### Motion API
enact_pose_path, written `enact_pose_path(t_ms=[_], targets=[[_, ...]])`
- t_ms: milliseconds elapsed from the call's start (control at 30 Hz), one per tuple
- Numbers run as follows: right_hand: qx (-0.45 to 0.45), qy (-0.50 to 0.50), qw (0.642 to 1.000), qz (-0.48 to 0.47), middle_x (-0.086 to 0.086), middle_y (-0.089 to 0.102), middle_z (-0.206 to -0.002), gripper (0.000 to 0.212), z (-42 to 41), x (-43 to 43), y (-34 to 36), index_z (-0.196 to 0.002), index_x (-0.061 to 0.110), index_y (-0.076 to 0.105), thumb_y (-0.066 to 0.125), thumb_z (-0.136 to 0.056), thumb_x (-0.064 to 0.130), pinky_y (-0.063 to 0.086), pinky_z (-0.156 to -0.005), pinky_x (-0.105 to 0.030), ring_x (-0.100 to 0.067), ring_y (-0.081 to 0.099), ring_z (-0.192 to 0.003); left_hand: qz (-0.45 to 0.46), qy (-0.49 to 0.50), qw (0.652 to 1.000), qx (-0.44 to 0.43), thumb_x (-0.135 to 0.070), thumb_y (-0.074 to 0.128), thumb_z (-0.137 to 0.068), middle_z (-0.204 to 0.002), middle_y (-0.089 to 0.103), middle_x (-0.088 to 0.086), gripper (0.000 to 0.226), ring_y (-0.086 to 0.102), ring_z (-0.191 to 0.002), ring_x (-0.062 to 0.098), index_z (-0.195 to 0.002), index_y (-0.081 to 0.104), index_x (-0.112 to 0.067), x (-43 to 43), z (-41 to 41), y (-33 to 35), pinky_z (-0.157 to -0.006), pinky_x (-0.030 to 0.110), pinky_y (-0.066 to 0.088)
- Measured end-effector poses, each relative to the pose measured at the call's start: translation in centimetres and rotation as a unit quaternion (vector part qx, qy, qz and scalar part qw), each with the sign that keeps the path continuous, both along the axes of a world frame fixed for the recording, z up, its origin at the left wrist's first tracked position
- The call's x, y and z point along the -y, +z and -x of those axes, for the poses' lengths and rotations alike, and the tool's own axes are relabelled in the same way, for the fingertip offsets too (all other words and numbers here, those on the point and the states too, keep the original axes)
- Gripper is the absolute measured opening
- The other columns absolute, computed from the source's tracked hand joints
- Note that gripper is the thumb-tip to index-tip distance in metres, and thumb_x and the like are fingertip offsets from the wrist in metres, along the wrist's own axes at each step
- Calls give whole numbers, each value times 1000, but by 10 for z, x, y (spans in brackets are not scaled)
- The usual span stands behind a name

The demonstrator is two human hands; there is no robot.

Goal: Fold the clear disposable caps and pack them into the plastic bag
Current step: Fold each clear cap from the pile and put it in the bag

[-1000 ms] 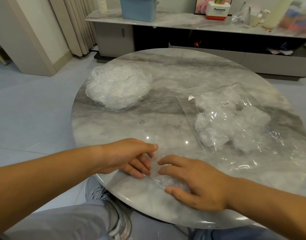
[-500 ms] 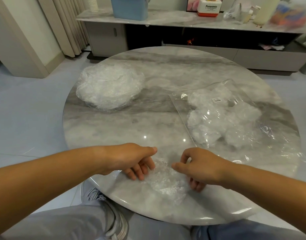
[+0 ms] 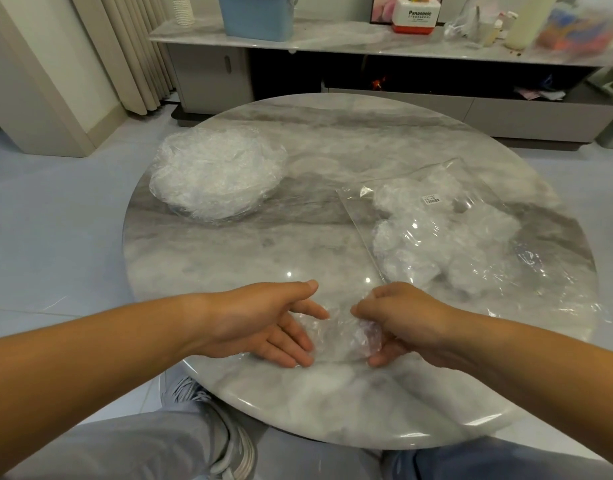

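Head view, task partly done. One clear cap (image 3: 343, 336) lies at the near edge of the round marble tabletop (image 3: 298, 258), between the two hands. The right hand (image 3: 402, 317) has its fingers curled round the cap's right side, bunching the film into a crumpled wad. The left hand (image 3: 263, 323) is released, its fingers straight and laid flat against the cap's left side, palm turned toward the wad. The cap looks gathered rather than neatly folded; how many folds it has taken cannot be told through the clear film.

Done so far: the plastic bag (image 3: 358, 204) lies flat toward the right edge of the tabletop and holds several folded caps (image 3: 419, 247), seen as white lumps through its wall. The bag's near corner lies just beyond the right hand.

Left to do: a heap of caps (image 3: 215, 181), loose and unfolded, sits toward the far left edge, well apart from the bag and the hands. By its bulk it looks comparable to what is packed, so the work is judged roughly midway. The cap in hand is not yet in the bag.
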State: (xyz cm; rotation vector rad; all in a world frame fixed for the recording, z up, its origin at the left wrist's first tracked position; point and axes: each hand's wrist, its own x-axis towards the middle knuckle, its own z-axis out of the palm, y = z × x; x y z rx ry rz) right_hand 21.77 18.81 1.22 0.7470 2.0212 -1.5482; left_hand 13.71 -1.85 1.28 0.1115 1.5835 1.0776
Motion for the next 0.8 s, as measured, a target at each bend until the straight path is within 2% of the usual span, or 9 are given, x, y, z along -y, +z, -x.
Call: enact_pose_path(t_ms=[100, 167, 300, 400, 467, 533, 633, 700, 800], targets=[[-76, -14, 997, 4, -7, 63, -62, 17, 0, 3, -3, -80, 8, 56, 67, -92, 9, 54, -56, -31, -19, 60, -53, -26, -1, 998, 60, -65, 36, -98, -116, 66, 24, 64, 69, -113, 35, -140, 55, -21, 0, -1, 0, -105, 44, 51], [-117, -4, 993, 29, -7, 65, -66, 15, -1, 7, -4, -82, 6, 60, 71, -91, 11, 51, -56, -26, -15, 60, -56, -50, 14, 992, 113, -68, 39, -94, -119, 65, 27, 71, 66, -117, 39, -145, 49, -20, 0, -1, -2, -108, 46, 48], [-163, 69, 982, 69, -13, 74, -90, 35, -6, 11, -9, -97, 3, 73, 70, -91, 37, 58, -78, -33, -19, 69, -80, -94, 50, 973, 205, -67, 41, -94, -134, 56, 35, 74, 58, -125, 46, -151, 38, -19, 2, 0, -8, -116, 51, 38], [-187, 139, 972, 33, -16, 71, -98, 57, -12, 10, -14, -106, 6, 75, 61, -91, 60, 56, -85, -37, -16, 66, -86, -113, 56, 964, 233, -65, 40, -96, -138, 51, 38, 70, 54, -128, 50, -149, 42, -19, 3, 1, -12, -118, 53, 33], [-208, 228, 950, -46, -15, 66, -99, 73, -15, 6, -18, -109, 6, 71, 50, -87, 72, 54, -90, -43, -12, 64, -89, -113, 60, 965, 230, -64, 41, -95, -136, 53, 38, 70, 55, -127, 50, -150, 39, -21, 4, 2, -13, -117, 53, 35], [-237, 332, 903, -134, 3, 65, -103, 64, -18, 2, -18, -113, 18, 72, 40, -90, 68, 48, -96, -36, -5, 61, -99, -112, 54, 967, 222, -63, 43, -95, -133, 56, 37, 67, 56, -125, 50, -151, 33, -27, 5, 3, -11, -114, 53, 39], [-256, 434, 842, -193, 11, 54, -117, 47, -21, 1, -19, -130, 32, 64, 40, -99, 58, 43, -99, -25, 2, 50, -111, -79, 16, 984, 158, -56, 44, -99, -127, 62, 33, 55, 64, -117, 46, -146, 36, -28, 6, 3, -9, -105, 50, 49], [-273, 465, 810, -229, 10, 47, -124, 52, -24, 2, -24, -141, 34, 55, 40, -99, 61, 41, -103, -25, 0, 44, -115, -10, 2, 999, 33, -44, 50, -103, -112, 71, 26, 40, 72, -101, 39, -136, 46, -23, 6, 1, -11, -91, 45, 59], [-299, 494, 767, -281, 4, 42, -126, 57, -28, 4, -30, -147, 33, 49, 41, -99, 62, 41, -101, -28, -8, 39, -112, 46, -9, 985, -163, -37, 70, -93, -83, 71, 11, 32, 71, -72, 22, -115, 59, -17, 4, 1, -18, -68, 35, 60]])
